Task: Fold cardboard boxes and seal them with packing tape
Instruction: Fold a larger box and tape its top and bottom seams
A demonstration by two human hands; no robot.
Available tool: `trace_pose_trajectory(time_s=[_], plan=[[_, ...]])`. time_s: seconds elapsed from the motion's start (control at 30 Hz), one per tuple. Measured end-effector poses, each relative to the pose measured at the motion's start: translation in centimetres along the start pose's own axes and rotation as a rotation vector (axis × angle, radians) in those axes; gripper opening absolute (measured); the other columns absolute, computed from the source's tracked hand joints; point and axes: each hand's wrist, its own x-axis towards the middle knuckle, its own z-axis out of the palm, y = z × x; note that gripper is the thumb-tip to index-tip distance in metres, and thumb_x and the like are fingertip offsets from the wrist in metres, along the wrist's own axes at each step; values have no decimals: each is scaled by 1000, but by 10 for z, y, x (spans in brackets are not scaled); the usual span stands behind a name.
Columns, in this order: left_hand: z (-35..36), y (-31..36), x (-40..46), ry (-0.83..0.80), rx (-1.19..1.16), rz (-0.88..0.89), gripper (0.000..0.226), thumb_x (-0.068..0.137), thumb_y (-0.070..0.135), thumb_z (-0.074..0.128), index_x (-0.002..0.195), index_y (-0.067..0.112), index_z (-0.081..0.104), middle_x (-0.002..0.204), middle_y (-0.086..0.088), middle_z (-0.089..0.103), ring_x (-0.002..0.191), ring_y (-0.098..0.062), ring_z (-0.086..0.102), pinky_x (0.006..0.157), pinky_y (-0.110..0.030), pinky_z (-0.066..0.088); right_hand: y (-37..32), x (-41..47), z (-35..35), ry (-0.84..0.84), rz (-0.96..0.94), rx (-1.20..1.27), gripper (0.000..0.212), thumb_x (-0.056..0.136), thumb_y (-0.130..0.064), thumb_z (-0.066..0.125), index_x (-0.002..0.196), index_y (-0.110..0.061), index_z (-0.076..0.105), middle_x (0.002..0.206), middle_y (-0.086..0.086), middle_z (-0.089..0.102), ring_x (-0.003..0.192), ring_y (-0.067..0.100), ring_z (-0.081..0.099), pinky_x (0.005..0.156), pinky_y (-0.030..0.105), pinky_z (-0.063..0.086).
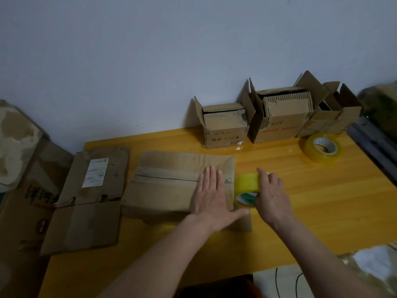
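A closed cardboard box [167, 186] lies on the yellow table [311, 201], its top flaps meeting in a seam that runs left to right. My left hand [212, 196] presses flat on the box's right end, fingers spread. My right hand [271, 196] grips a yellow roll of packing tape [247, 188] just off the box's right edge, close to the seam's end. A second tape roll [323, 150] lies flat at the right of the table.
A flattened box with a white label [90, 198] lies at the table's left end. Three open boxes [277, 117] stand along the wall at the back. More cardboard [23, 190] leans off the table's left. A cable [277, 282] hangs below the front edge.
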Motion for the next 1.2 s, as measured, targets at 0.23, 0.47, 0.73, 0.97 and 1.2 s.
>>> trace_pose_trajectory(time_s=[0.23,0.47,0.73,0.97,1.2], plan=[[-12,-46,-5,-35,148,284,85,95,33,40,150,15,-23,157,-2,-30,143,-15,-30,120,-39,-10,-4,-1,-18,-544,-132,440,55,75,-21,79,116,-16,43,102,3,57,88,18,57,67,26,47],[-10,-105,-14,41,151,237,76,103,21,39,148,39,-20,158,0,-28,144,-17,-27,121,-40,-5,-59,-24,7,-839,-163,919,35,83,-31,71,116,-32,57,118,-12,65,110,3,61,90,19,49],[-11,-140,-3,119,164,220,87,101,6,41,142,47,-23,159,3,-25,144,-14,-26,121,-38,-5,-75,-28,35,-763,-124,1009,72,76,-62,62,134,-20,53,132,-1,59,124,18,54,107,43,41],[-12,-140,-4,149,59,147,80,100,8,44,150,47,-5,161,4,-5,149,-19,-7,121,-36,5,-80,-35,59,-713,-74,974,61,91,-45,54,143,-17,42,143,-4,46,133,15,41,108,33,34],[-7,-124,-13,250,-43,36,71,93,26,52,153,36,14,160,7,15,148,-14,4,122,-40,-5,-76,-28,71,-736,55,970,33,100,-27,47,130,-14,54,131,0,54,124,20,47,109,41,34]])
